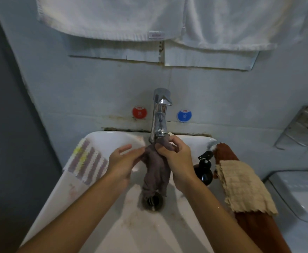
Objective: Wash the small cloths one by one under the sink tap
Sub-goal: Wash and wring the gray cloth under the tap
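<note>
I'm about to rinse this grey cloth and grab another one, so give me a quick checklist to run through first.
1. Grey cloth held by both hands, left hand and right hand: ok.
2. Cloth's top at the tap spout: ok.
3. Water running: cannot tell.
4. Drain unblocked: not ok, the cloth's tail hangs onto it.
5. Next cloths within reach, striped cloth on the left rim, beige cloth on the right: ok.
6. Soap bottle upright: ok.

Two bare forearms in frame, left hand and right hand: no sleeves up to the frame edge, no gloves, watch, rings or bands, short trimmed nails, skin looks wet
</note>
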### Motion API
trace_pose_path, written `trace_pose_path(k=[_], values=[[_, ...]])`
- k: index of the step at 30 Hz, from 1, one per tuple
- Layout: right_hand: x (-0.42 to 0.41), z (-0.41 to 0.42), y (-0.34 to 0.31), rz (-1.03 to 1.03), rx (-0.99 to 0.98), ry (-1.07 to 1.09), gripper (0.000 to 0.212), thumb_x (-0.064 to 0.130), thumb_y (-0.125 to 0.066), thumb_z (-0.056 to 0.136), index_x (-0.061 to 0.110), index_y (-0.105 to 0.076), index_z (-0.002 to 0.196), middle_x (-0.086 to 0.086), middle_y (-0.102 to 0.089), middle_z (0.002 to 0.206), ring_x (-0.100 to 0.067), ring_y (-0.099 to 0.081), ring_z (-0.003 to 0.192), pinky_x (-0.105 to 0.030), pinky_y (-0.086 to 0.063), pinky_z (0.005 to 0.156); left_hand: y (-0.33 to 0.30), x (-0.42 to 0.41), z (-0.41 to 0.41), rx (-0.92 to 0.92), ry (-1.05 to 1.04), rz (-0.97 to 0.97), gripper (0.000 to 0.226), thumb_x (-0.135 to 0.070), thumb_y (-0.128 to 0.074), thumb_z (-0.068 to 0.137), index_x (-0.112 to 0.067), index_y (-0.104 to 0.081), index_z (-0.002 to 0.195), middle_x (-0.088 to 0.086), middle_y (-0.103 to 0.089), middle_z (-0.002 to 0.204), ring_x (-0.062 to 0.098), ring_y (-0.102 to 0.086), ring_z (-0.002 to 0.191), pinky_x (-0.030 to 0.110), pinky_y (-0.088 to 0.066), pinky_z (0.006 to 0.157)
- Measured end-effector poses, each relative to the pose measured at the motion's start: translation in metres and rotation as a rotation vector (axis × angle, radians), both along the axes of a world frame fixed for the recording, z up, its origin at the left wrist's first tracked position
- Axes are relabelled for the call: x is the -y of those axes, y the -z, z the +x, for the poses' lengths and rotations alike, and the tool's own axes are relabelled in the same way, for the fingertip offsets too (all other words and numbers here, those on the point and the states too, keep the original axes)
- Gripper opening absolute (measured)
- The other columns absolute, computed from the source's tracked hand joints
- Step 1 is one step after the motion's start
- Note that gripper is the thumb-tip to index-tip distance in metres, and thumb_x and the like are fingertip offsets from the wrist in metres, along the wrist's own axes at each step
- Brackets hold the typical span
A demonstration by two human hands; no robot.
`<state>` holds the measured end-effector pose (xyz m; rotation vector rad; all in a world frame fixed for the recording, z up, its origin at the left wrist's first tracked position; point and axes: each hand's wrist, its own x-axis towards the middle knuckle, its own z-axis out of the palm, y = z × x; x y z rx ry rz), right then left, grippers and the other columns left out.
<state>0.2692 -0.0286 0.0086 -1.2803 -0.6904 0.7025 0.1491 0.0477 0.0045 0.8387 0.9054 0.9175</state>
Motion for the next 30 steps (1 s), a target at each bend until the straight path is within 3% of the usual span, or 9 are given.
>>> trace_pose_path(k=[4, 7, 9, 14, 16, 19, 23, 25, 30], values=[[-0.002, 0.001, -0.001, -0.126, -0.076, -0.086, 0.018, 0.003, -0.063, 0.089, 0.016, -0.070, 0.098, -0.011, -0.072, 0.102, -0.031, -0.068, 0.100, -0.040, -0.058, 0.083, 0.002, -0.015, -0.005, -0.003, -0.183, 0.073, 0.034, 0.004, -0.068, 0.085, -0.003, -0.060, 0.117, 0.021, -0.066, 0.109, 0.024, -0.065, 0.086, 0.026, -0.059, 0.075], [0.000, -0.004, -0.004, -0.124, -0.015, -0.142, 0.022, 0.002, -0.066, 0.089, 0.016, -0.070, 0.105, 0.000, -0.075, 0.099, -0.017, -0.070, 0.095, -0.033, -0.060, 0.083, 0.002, -0.019, -0.013, -0.508, -0.284, 0.582, 0.018, -0.005, -0.064, 0.089, -0.016, -0.062, 0.104, 0.008, -0.065, 0.107, 0.023, -0.062, 0.093, 0.036, -0.054, 0.081], [0.002, -0.009, -0.002, -0.131, 0.184, -0.106, 0.026, 0.007, -0.070, 0.089, 0.019, -0.068, 0.112, 0.008, -0.072, 0.104, -0.007, -0.067, 0.099, -0.026, -0.057, 0.085, 0.000, -0.013, -0.013, -0.614, -0.288, 0.842, 0.007, -0.015, -0.062, 0.091, -0.019, -0.064, 0.097, 0.001, -0.065, 0.098, 0.019, -0.061, 0.087, 0.038, -0.054, 0.077], [0.005, -0.022, -0.001, -0.110, 0.702, -0.283, 0.024, 0.002, -0.054, 0.094, 0.007, -0.074, 0.107, 0.007, -0.061, 0.114, 0.009, -0.057, 0.100, -0.009, -0.046, 0.090, -0.009, 0.004, -0.005, -0.478, 0.078, 0.639, 0.023, -0.043, -0.062, 0.090, -0.022, -0.068, 0.097, -0.002, -0.069, 0.094, 0.014, -0.065, 0.090, 0.035, -0.057, 0.081], [0.004, -0.024, -0.002, -0.120, 0.800, -0.337, 0.029, 0.002, -0.047, 0.092, 0.000, -0.073, 0.104, -0.002, -0.059, 0.121, 0.009, -0.053, 0.102, -0.015, -0.045, 0.096, -0.007, 0.001, -0.006, -0.460, 0.164, 0.638, 0.021, -0.038, -0.065, 0.089, -0.020, -0.071, 0.097, -0.002, -0.071, 0.094, 0.011, -0.065, 0.092, 0.024, -0.054, 0.080], [0.002, -0.022, -0.002, -0.149, 0.928, -0.308, 0.038, 0.009, -0.044, 0.091, 0.014, -0.075, 0.112, 0.000, -0.059, 0.124, -0.008, -0.050, 0.114, -0.013, -0.038, 0.100, -0.005, -0.002, -0.009, -0.408, 0.208, 0.617, 0.013, -0.023, -0.061, 0.095, -0.018, -0.073, 0.093, 0.000, -0.072, 0.091, 0.011, -0.065, 0.087, 0.014, -0.051, 0.073], [0.004, -0.017, -0.004, -0.098, 0.695, -0.035, 0.021, 0.005, -0.057, 0.094, 0.020, -0.071, 0.092, 0.010, -0.068, 0.093, -0.004, -0.063, 0.087, -0.021, -0.054, 0.080, -0.003, -0.006, -0.008, -0.352, 0.078, 0.463, 0.023, -0.022, -0.052, 0.100, -0.014, -0.073, 0.095, 0.007, -0.074, 0.094, 0.019, -0.069, 0.087, 0.028, -0.056, 0.078], [0.002, -0.014, -0.004, -0.097, 0.588, 0.011, 0.011, 0.011, -0.064, 0.094, 0.017, -0.066, 0.102, 0.006, -0.069, 0.094, -0.006, -0.065, 0.084, -0.022, -0.056, 0.074, -0.005, -0.006, -0.006, -0.265, 0.070, 0.375, 0.027, -0.025, -0.048, 0.102, -0.014, -0.072, 0.098, 0.008, -0.075, 0.095, 0.023, -0.071, 0.090, 0.037, -0.057, 0.085], [0.002, -0.011, -0.005, -0.154, 0.448, -0.028, 0.027, 0.019, -0.069, 0.092, 0.021, -0.064, 0.119, 0.004, -0.071, 0.097, -0.013, -0.069, 0.087, -0.032, -0.061, 0.080, -0.008, 0.000, -0.003, -0.267, 0.129, 0.402, 0.032, -0.031, -0.042, 0.104, -0.017, -0.069, 0.112, 0.004, -0.074, 0.103, 0.020, -0.069, 0.099, 0.042, -0.054, 0.095]])
